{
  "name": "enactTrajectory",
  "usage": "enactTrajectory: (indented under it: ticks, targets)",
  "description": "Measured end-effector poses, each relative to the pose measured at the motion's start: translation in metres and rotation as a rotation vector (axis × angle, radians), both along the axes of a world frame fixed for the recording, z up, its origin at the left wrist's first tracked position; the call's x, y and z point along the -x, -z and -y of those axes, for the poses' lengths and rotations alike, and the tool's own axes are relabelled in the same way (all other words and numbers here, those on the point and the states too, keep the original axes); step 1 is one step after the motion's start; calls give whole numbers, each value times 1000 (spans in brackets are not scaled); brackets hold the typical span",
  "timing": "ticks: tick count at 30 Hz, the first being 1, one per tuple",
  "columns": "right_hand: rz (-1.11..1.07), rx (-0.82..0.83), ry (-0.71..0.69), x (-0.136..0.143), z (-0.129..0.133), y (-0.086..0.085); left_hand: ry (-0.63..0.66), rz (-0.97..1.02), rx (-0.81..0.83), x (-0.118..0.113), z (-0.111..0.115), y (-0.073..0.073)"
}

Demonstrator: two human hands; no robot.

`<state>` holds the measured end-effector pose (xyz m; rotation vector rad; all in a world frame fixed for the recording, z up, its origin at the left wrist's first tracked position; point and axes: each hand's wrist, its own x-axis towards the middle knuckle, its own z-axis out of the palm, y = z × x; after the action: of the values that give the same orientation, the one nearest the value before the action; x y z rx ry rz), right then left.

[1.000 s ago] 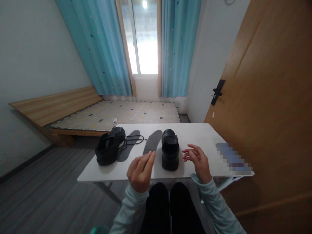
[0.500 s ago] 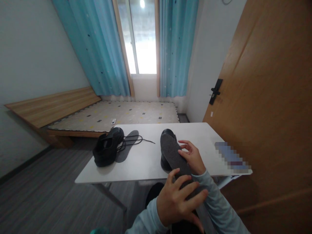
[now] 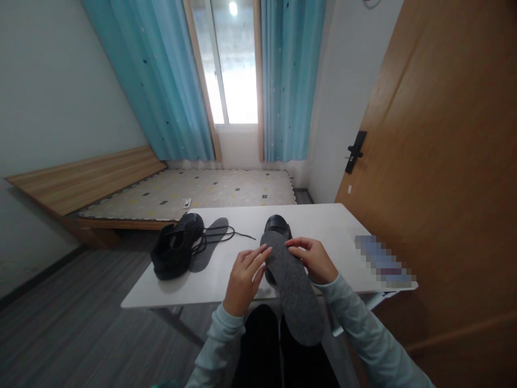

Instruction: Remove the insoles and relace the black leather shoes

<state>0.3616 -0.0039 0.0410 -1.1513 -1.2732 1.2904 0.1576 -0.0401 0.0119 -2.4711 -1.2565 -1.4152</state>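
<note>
Insole [image 3: 297, 291], one: held aslant over the table's [image 3: 323, 223] near edge, far end above a shoe [image 3: 277, 221]. Right hand [image 3: 319, 261] pinched one edge; left hand [image 3: 242, 280], apart from it, touched the opposite edge, grip unclear; presumably two-sided for steadiness. At the table's left: second shoe [image 3: 173, 253], laces [image 3: 238, 233] trailing across a second insole [image 3: 209, 253], likely its mate.

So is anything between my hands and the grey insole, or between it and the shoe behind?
Nothing visible: your left hand and right hand touch the grey insole, whose far end hides part of the black shoe.
</note>
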Motion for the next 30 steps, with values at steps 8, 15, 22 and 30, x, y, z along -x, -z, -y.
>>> enactTrajectory:
  ticks: [8, 15, 22, 30]
  targets:
    - [549, -426, -63, 3, -1, -26, 71, 97, 62, -7, 5, 17]
    - [1409, -751, -182, 4, -50, -32, 88, -16, -13, -8, 9, 20]
    - [1612, -598, -364, 21, -76, -31, 51, -102, -45, -5, 1, 5]
    - [1241, -598, -548, 3, -112, -36, 154, -195, -88, -3, -18, -18]
